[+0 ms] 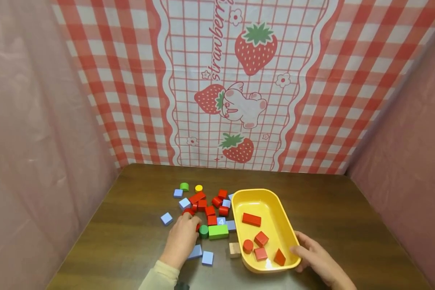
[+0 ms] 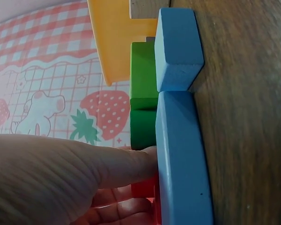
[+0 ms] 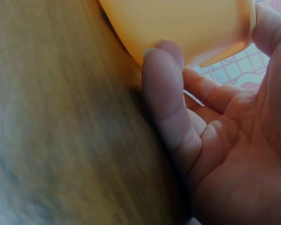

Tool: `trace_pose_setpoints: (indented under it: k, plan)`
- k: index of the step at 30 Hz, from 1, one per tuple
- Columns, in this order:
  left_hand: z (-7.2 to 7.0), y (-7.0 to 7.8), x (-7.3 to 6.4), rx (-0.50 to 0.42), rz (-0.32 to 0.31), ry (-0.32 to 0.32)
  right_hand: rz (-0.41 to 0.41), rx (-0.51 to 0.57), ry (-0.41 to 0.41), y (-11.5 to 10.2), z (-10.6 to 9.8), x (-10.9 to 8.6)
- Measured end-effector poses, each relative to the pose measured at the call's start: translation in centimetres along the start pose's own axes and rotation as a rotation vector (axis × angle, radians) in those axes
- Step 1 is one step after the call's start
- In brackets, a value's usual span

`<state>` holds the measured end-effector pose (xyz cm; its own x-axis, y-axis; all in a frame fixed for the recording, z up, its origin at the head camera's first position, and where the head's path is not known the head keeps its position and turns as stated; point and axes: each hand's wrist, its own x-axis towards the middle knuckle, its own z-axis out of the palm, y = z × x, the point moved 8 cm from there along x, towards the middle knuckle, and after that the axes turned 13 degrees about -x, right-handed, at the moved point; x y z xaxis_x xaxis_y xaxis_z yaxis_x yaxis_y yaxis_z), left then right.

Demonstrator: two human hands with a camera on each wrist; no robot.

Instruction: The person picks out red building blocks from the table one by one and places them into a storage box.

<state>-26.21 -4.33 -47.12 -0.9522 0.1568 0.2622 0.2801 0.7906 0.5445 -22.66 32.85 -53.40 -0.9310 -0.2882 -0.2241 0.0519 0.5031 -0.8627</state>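
My left hand [image 1: 181, 240] is down among the loose blocks left of the yellow tray [image 1: 266, 203]. In the left wrist view its thumb and fingers close around a red block [image 2: 143, 189], partly hidden by the hand. A dark green cylinder [image 1: 204, 231] and a light green block [image 1: 218, 232] lie right beside it, and a long blue block [image 2: 183, 159] is on the near side. My right hand [image 1: 317, 257] grips the tray's near right corner, thumb over the rim and fingers outside against the wall. Several red blocks, including a long one [image 1: 251, 219], lie in the tray.
More red blocks [image 1: 201, 206] and light blue blocks [image 1: 166, 218] are scattered left of the tray. A yellow cylinder [image 1: 198, 188] and a green arched block [image 1: 184, 186] lie farther back. A plain wooden block [image 1: 234, 250] sits against the tray's left side. A strawberry-print cloth [image 1: 141, 80] hangs behind the table.
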Motion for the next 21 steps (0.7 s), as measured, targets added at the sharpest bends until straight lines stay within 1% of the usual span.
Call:
trace_pose_setpoints:
  k: [4, 6, 10, 13, 16, 18, 21]
  plan:
    - [-0.8, 0.3, 1.4, -0.011, 0.021, 0.011, -0.012, -0.019, 0.042, -1.0, -1.1, 0.8]
    - [-1.1, 0.4, 1.8, -0.019, 0.033, 0.017, -0.02, -0.025, 0.053, -1.3, -1.5, 1.1]
    - [-1.1, 0.1, 1.6, -0.022, 0.028, 0.009, -0.006, -0.023, 0.039, -1.0, -1.2, 0.9]
    - [-1.3, 0.2, 1.2, -0.036, 0.033, 0.042, 0.001, -0.016, 0.034, -0.7, -0.7, 0.6]
    - [-1.8, 1.3, 0.8, -0.101, 0.066, 0.082, 0.012, -0.009, 0.03, -0.5, -0.2, 0.3]
    - [-1.8, 2.6, 0.5, -0.159, 0.107, 0.087, 0.011, 0.003, 0.016, -0.4, 0.2, 0.1]
    - [-1.4, 5.2, 0.0, -0.214, 0.215, 0.062, 0.013, 0.03, -0.009, -0.4, 0.9, -0.2]
